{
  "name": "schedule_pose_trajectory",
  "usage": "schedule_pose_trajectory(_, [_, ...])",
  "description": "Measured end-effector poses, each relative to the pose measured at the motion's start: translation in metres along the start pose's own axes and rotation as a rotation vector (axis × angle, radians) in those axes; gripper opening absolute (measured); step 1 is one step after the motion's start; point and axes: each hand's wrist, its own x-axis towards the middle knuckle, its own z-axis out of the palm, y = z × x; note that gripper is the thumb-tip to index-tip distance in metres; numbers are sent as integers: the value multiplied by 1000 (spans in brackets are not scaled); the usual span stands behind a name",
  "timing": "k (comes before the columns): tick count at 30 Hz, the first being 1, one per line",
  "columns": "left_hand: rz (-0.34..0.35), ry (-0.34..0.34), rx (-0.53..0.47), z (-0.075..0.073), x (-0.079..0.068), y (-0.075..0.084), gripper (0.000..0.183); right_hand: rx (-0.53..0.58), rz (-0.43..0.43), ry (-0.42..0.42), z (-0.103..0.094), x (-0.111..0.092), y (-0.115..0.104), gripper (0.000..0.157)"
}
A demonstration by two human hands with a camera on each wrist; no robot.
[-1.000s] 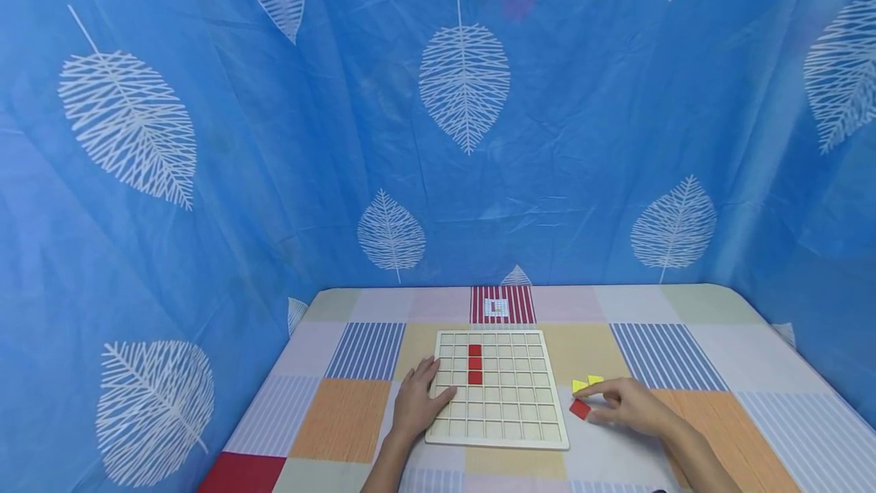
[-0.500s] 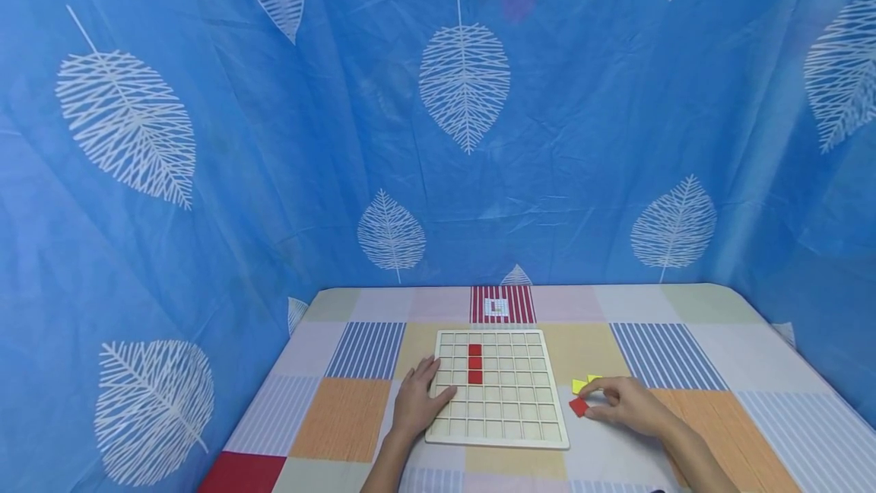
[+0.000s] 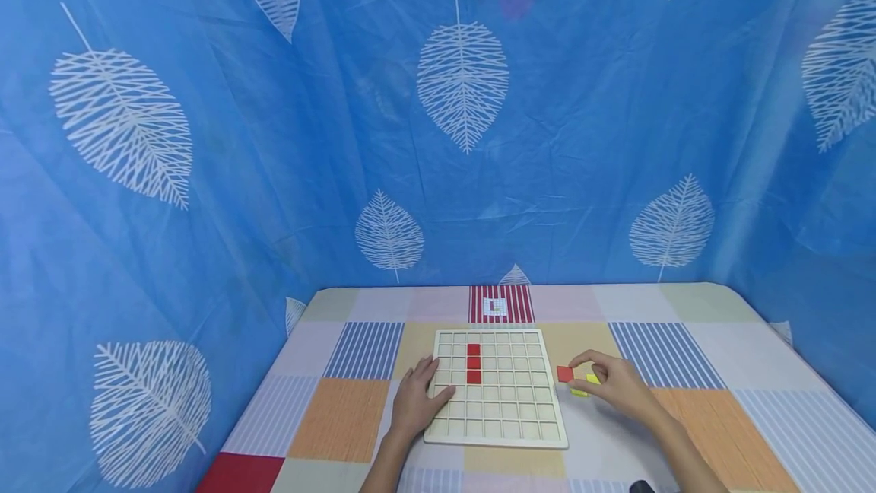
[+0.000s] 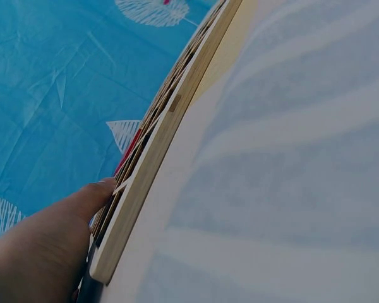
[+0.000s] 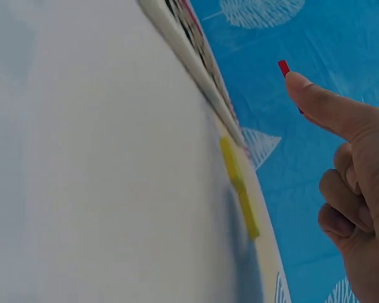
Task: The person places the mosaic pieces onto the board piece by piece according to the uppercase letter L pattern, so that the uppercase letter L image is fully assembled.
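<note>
My right hand (image 3: 619,388) pinches a red square tile (image 3: 564,374) between thumb and fingertips, just right of the board. In the right wrist view this red tile (image 5: 283,67) shows edge-on beyond the thumb, raised off the table. Below the hand lie two yellow tiles (image 5: 232,163), partly covered by the fingers in the head view. The pale gridded board (image 3: 509,394) carries three red tiles (image 3: 474,363) in one column of its upper part. At the board's left edge rests my left hand (image 3: 414,403), thumb on the grid and fingers extended along the side.
A patchwork cloth (image 3: 342,421) covers the table. Behind the board lies a small card with a grid pattern (image 3: 495,307). Blue curtains (image 3: 547,196) with white leaf prints enclose the back and sides. A dark object (image 3: 641,486) pokes in at the bottom edge.
The right hand has lifted the red tile and carried it away from me and slightly left, past the yellow tiles toward the board's right edge. The left hand keeps its place.
</note>
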Motion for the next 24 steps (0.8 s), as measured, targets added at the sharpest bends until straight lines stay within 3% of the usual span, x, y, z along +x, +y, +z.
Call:
schedule_pose_trajectory(5, [8,3,-2,0,0,1,66,-3,-55,37,9,14,-16,28])
schedule_pose_trajectory(13, [-5,-11,4,-1,-1,0,67,-29,-52,24,34,30,-46,28])
schedule_pose_trajectory(24, [9,-8,1,-2,0,1,67,-106,-17,-90,79,37,-86,26])
